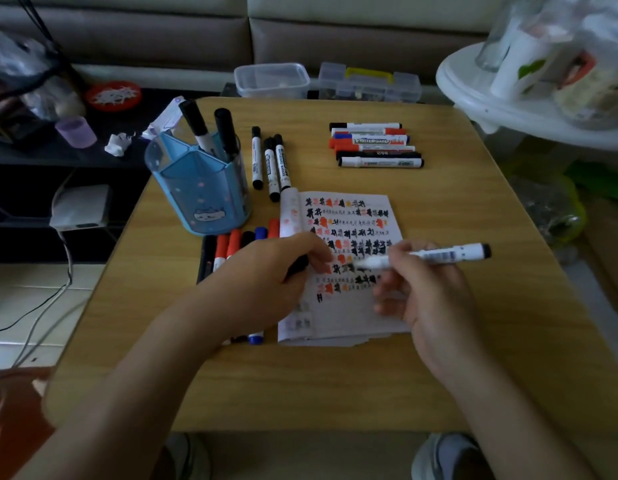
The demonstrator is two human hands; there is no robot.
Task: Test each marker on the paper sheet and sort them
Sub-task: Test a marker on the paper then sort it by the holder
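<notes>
A paper sheet (349,306) covered in black and red test scribbles lies mid-table. My right hand (418,289) grips a white marker with a black end (442,254), its uncapped tip down on the sheet among the scribbles. My left hand (266,275) holds a black cap (298,266) over the sheet's left edge. Several red, blue and black markers (231,247) lie left of the sheet, partly under my left hand. Three black markers (271,164) lie above the sheet. A row of mixed markers (376,145) lies at the back right.
A blue pen holder (196,188) with two black markers stands at the table's left. Clear plastic boxes (272,79) sit beyond the far edge of the wooden table (335,386). A white round stand (529,109) with bottles overhangs the right corner.
</notes>
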